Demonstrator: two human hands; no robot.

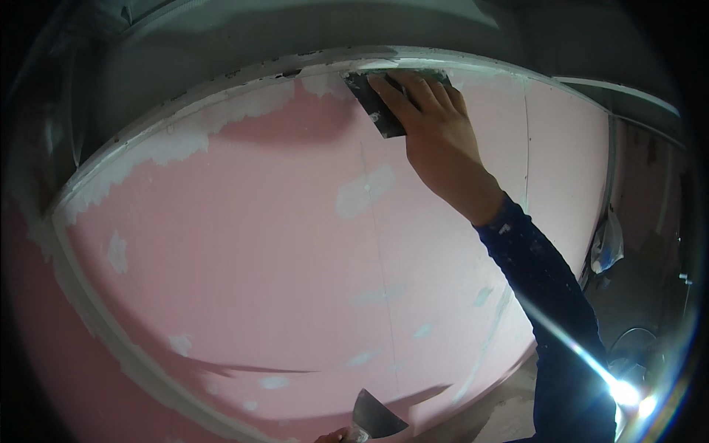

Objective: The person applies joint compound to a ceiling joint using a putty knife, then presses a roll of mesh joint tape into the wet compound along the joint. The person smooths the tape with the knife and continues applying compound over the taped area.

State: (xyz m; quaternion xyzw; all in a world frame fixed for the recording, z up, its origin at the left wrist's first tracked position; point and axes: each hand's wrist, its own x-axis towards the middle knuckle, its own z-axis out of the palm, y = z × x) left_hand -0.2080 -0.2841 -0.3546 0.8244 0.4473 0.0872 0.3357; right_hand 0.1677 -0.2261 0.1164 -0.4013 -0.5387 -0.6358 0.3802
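My right hand (444, 136), in a dark blue sleeve spotted with white, reaches up to the top of a pink wallboard (266, 258). Its fingers press over a dark, flat finishing trowel (375, 111), whose far edge lies along the white strip at the wall's upper border. The trowel's handle is hidden by the hand. At the lower edge, only the fingers of my left hand (334, 436) show, closed around the handle of a putty knife (378, 418). The knife's broad metal blade points up, and I cannot tell if it touches the wall.
White filler (177, 144) runs along the top and left borders, with several patches over fine board seams (373, 229). A bright lamp (624, 391) shines at lower right. A plastic bag (608, 244) hangs beside the wall's right edge. Dark ceiling framing (295, 33) lies above.
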